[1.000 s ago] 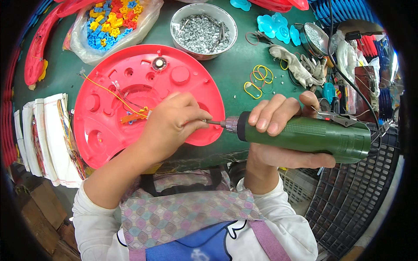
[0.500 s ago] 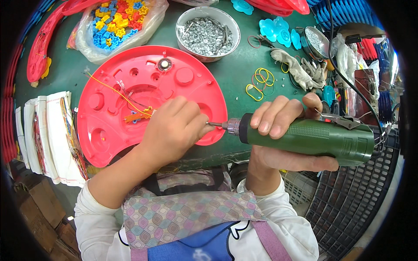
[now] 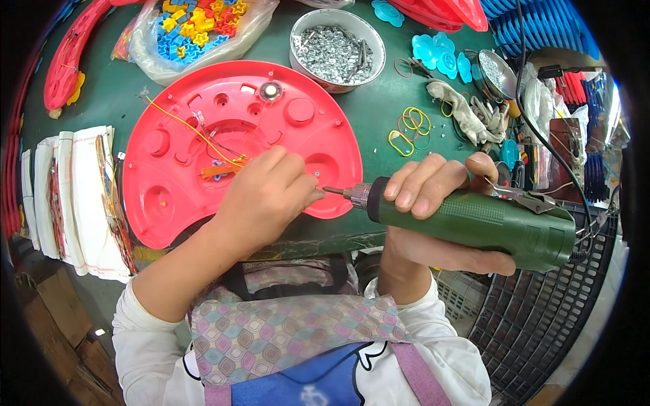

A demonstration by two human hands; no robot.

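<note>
A red half-round plastic shell lies hollow side up on the green table, with yellow and red wires running across its middle. My left hand rests on the shell's near right part, fingertips pinched at the driver's tip; whatever is pinched is too small to make out. My right hand grips a green electric screwdriver held level, its bit pointing left into my left fingertips at the shell's edge.
A metal bowl of screws stands behind the shell. A bag of yellow and blue plastic pieces lies at the back left. Rubber bands, a glove and tools crowd the right. White cards are stacked at the left.
The view has shifted slightly. My left fingertips have drawn closer to the driver's bit at the shell's right edge; the screwdriver stays level in my right hand.
</note>
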